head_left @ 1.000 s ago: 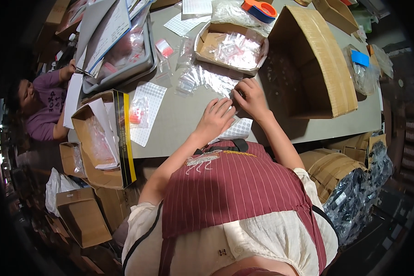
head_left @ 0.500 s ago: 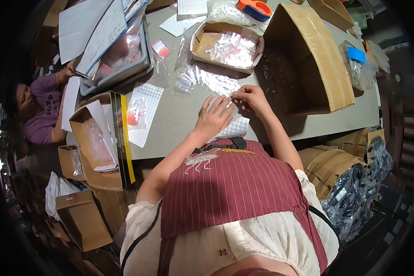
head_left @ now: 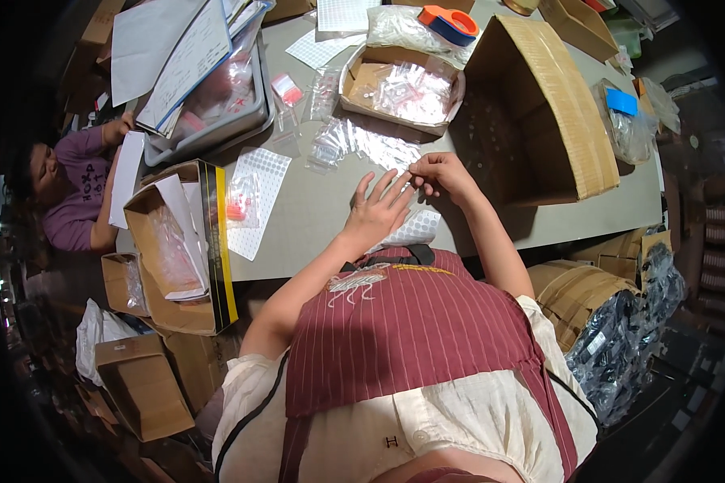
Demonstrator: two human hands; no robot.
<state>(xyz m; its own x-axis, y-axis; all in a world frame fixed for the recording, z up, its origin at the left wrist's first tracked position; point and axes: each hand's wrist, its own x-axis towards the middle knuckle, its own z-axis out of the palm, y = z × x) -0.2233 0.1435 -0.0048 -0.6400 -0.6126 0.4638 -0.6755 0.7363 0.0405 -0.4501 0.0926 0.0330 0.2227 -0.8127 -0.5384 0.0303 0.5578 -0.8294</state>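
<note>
My left hand (head_left: 376, 213) lies over the table with its fingers spread, just beyond the edge nearest me. Close to its fingertips, my right hand (head_left: 445, 177) is closed in a pinch; whatever is between thumb and finger is too small to make out. Beneath and beside the hands, a sheet of round grey stickers (head_left: 415, 229) curls at the table edge. Several small clear zip bags (head_left: 387, 147) lie in an overlapping spread just past my fingers. Behind them stands a low cardboard tray (head_left: 395, 121) holding more such bags.
A large open carton (head_left: 556, 113) stands right of my hands. To the left are a grey bin (head_left: 262, 113) with papers on it, a black-and-yellow-edged box (head_left: 225, 241) and another sticker sheet (head_left: 266, 173). A tape roll (head_left: 449, 24) lies behind. A person (head_left: 76, 181) sits far left.
My left fingers have spread slightly wider, and the right hand stays pinched beside them. The whole view has shifted a little; the bags and boxes keep their places.
</note>
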